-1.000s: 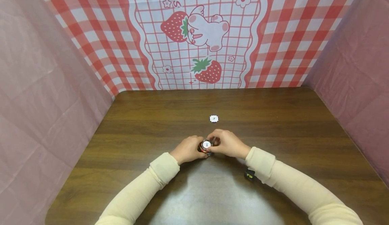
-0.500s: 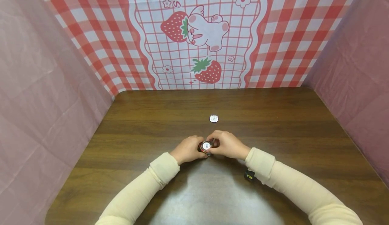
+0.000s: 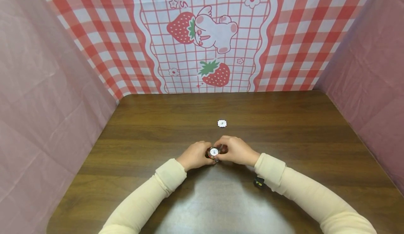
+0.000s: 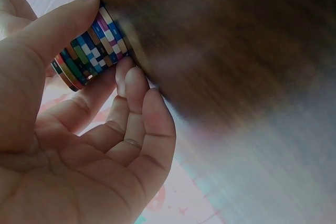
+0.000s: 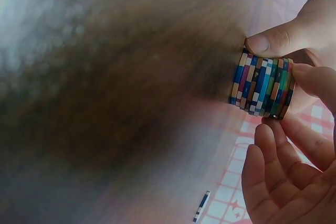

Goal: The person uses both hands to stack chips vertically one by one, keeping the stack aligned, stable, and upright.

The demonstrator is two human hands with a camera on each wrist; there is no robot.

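A stack of poker chips stands on the wooden table between both hands, its top face white with a dark rim and a printed number. In the left wrist view the striped edges of the chips show blue, white, green, brown and purple. My left hand grips the stack from the left, thumb on the near side, fingers behind. My right hand pinches the top of the stack between thumb and fingers. In the right wrist view, the right thumb lies at the top chips' edge, while the left thumb presses lower down.
A single white poker chip lies flat on the table beyond the hands. A small dark object with a yellow-green mark shows beside the right cuff. A strawberry-print cloth hangs behind the table, with pink curtains at the sides.
The right hand has come slightly lower and nearer, and the top of the stack now sits evenly over the chips below. The left hand has kept its place, and the lone chip has not moved.
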